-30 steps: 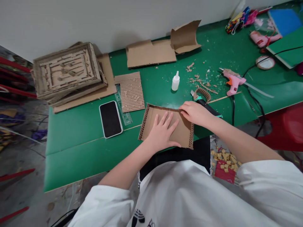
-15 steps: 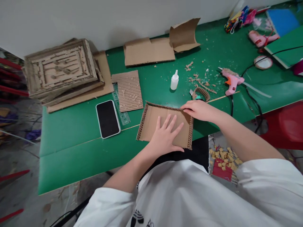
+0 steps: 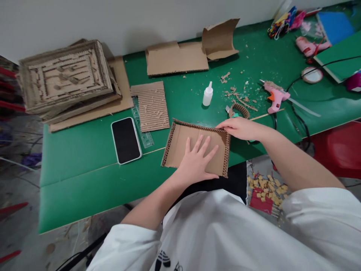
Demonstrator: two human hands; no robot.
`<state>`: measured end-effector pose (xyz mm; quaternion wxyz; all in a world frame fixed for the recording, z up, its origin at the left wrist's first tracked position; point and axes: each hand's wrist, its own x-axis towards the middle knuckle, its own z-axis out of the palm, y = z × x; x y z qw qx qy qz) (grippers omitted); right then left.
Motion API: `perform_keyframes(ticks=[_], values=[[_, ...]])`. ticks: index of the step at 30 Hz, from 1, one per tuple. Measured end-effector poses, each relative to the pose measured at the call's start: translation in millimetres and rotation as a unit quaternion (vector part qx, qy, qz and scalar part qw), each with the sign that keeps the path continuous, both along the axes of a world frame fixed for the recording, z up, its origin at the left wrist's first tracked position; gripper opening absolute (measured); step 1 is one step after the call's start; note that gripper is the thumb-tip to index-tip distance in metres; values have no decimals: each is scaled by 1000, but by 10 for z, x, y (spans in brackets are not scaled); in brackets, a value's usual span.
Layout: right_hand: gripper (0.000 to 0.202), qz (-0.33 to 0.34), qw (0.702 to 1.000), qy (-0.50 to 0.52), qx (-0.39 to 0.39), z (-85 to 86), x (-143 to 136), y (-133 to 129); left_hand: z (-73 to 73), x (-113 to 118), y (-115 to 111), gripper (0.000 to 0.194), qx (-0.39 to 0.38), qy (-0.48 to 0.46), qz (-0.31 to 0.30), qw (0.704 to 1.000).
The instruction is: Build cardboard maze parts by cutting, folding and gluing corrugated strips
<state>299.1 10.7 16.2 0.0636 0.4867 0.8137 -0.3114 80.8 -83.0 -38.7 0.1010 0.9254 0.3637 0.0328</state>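
Note:
A shallow cardboard tray (image 3: 180, 145) lies at the table's near edge, with corrugated strips along its left, far and right sides. My left hand (image 3: 195, 158) presses flat on its base, fingers spread. At the far right corner, my right hand (image 3: 238, 128) has its fingers closed on the far corrugated strip (image 3: 194, 125). Just beyond that hand rest a coiled corrugated strip (image 3: 241, 110) and a cutter (image 3: 228, 110), partly hidden. A small white glue bottle (image 3: 208, 95) stands upright behind the tray.
Left of the tray lie a phone (image 3: 126, 140), a clear ruler (image 3: 147, 139) and a ribbed cardboard piece (image 3: 153, 107). Layered cardboard work (image 3: 67, 77) is stacked at the far left. A pink glue gun (image 3: 275, 97) with a cord lies right, near cardboard scraps (image 3: 238, 98).
My right hand stays at the far strip, its fingers slightly shifted. The left hand remains spread on the base. The whole view has shifted a little.

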Motion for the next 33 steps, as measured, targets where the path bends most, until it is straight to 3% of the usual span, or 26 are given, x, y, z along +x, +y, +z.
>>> perform_keyframes(ticks=[10,23,33], values=[[37,-70,997,16,-28,29,52,22,22,-4,2,97,-6,3,0,1000],[46,53,995,-70,56,-1,-67,-40,-8,-4,4,97,2,-1,-4,1000],[35,70,985,-108,112,-21,-219,-101,-20,2,1,100,6,-2,-3,1000]])
